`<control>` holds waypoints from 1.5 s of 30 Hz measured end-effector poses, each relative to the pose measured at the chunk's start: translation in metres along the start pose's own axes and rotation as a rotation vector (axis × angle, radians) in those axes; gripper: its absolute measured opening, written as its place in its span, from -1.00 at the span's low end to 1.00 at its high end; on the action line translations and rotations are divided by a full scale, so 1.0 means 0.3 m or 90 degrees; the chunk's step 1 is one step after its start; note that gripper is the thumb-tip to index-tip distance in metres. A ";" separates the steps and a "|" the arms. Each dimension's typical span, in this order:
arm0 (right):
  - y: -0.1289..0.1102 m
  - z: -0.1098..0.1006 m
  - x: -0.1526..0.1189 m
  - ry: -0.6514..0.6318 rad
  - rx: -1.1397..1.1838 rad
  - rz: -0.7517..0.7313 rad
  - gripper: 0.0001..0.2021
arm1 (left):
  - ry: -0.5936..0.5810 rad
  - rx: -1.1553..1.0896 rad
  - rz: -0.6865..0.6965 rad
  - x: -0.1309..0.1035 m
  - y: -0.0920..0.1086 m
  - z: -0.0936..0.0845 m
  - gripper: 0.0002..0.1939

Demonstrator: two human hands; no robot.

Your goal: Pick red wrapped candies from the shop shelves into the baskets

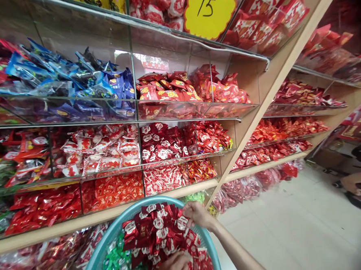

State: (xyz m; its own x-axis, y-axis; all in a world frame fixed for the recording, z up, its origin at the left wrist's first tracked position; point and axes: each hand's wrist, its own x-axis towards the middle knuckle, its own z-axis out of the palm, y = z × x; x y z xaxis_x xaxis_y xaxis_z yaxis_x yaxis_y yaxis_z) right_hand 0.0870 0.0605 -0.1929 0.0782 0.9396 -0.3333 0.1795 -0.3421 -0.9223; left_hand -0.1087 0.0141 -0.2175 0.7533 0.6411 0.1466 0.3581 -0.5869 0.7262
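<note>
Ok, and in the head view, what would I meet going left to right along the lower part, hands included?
Red packaged goods under the shelf → left rim of the teal basket → green-wrapped pieces → left hand → right hand → wide stretch of tiled floor.

Basket (97, 248) and lower of the hands (174, 267) cut off at bottom, right-edge shape (359, 181) too blurred to tell
</note>
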 end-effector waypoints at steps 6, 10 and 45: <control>-0.003 0.007 0.008 0.049 -0.018 -0.049 -0.69 | 0.122 0.179 0.093 0.076 -0.003 -0.063 -0.65; -0.060 -0.031 -0.078 0.086 0.046 -0.095 -0.67 | 0.295 -0.067 -0.097 0.130 0.008 -0.102 -0.59; 0.058 0.054 -0.035 0.183 -0.011 -0.138 -0.76 | 0.248 -0.886 -0.686 0.184 0.024 0.115 -0.74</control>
State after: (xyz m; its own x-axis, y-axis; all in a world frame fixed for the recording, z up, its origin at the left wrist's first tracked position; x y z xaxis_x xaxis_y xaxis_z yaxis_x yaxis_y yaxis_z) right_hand 0.0736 0.0448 -0.2086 0.3084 0.9494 -0.0601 0.2391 -0.1385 -0.9611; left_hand -0.0455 0.0283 -0.2273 0.2944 0.6081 -0.7373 -0.2804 0.7925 0.5416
